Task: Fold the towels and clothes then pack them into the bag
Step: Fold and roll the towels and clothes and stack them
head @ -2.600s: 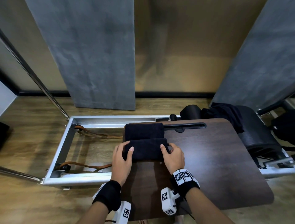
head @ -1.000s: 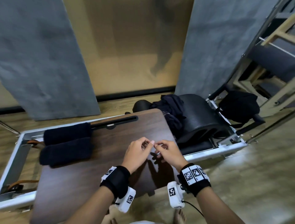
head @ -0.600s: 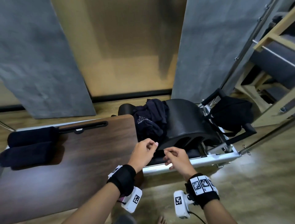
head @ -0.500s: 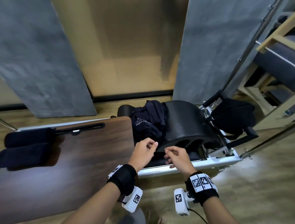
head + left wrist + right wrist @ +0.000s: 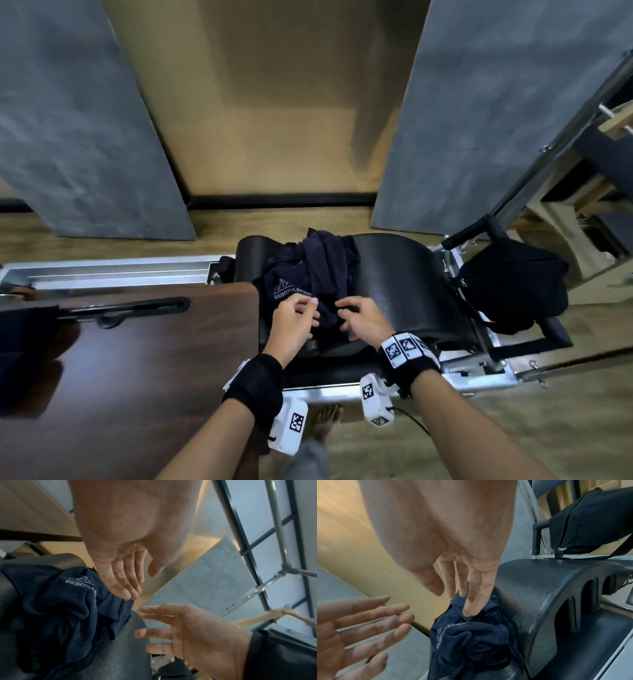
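Both my hands are over the crumpled navy shirt (image 5: 308, 284), which lies bunched on the black arched pad (image 5: 404, 284), against its curved side. My left hand (image 5: 291, 325) has fingers straight and together, tips touching the cloth; nothing gripped. My right hand (image 5: 363, 322) has fingers spread and loosely extended, tips at the cloth edge; nothing gripped. White lettering shows on the shirt. The black bag (image 5: 510, 291) sits to the right of the pad. Two dark rolled towels (image 5: 24, 329) lie at the left end of the brown board (image 5: 154, 359).
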Demonstrator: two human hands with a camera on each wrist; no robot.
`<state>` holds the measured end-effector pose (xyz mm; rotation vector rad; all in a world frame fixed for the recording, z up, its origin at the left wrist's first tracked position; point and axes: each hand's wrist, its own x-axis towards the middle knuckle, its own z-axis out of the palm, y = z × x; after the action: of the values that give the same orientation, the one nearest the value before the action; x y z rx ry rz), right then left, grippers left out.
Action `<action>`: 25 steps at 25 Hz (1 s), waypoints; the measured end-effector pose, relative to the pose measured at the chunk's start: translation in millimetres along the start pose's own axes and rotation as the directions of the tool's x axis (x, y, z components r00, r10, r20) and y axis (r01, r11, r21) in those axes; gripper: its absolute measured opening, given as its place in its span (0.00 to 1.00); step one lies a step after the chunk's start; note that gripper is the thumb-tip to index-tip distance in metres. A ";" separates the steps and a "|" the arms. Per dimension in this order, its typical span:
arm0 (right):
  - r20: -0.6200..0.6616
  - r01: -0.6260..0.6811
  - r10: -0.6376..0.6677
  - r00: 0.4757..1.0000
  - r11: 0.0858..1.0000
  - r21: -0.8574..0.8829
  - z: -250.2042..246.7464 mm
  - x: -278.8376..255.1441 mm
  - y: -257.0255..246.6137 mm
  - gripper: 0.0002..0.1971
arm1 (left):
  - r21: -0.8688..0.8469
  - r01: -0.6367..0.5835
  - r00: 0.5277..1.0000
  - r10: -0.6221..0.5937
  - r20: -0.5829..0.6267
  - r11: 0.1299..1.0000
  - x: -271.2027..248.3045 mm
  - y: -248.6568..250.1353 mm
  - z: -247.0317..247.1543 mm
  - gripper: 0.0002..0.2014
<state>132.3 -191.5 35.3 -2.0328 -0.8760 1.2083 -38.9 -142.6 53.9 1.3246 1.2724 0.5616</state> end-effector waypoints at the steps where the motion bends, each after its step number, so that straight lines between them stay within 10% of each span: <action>1: 0.024 -0.013 0.013 1.000 1.000 -0.027 1.3 20.0 -6.5 0.13 | -0.019 0.022 1.000 -0.022 -0.016 1.000 14.5 0.7 1.9 0.07; 11: 0.017 -0.127 0.132 0.991 0.975 -0.183 46.2 127.1 -18.4 0.35 | -0.085 0.109 0.989 -0.117 -0.087 0.990 87.8 3.0 2.2 0.07; 17: -0.165 -0.149 0.102 0.981 0.943 -0.299 40.8 147.2 -24.6 0.08 | -0.011 0.107 0.990 -0.108 -0.089 0.994 95.6 1.5 3.5 0.08; 25: -0.170 0.139 -0.076 0.982 0.909 0.394 -28.8 112.9 -76.2 0.12 | 0.160 -0.056 0.998 0.061 -0.030 0.985 84.6 24.2 7.6 0.17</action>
<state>182.0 -62.2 49.1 -1.6909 -0.5967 1.0561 1.1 -64.4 44.4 1.4946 1.3330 0.5349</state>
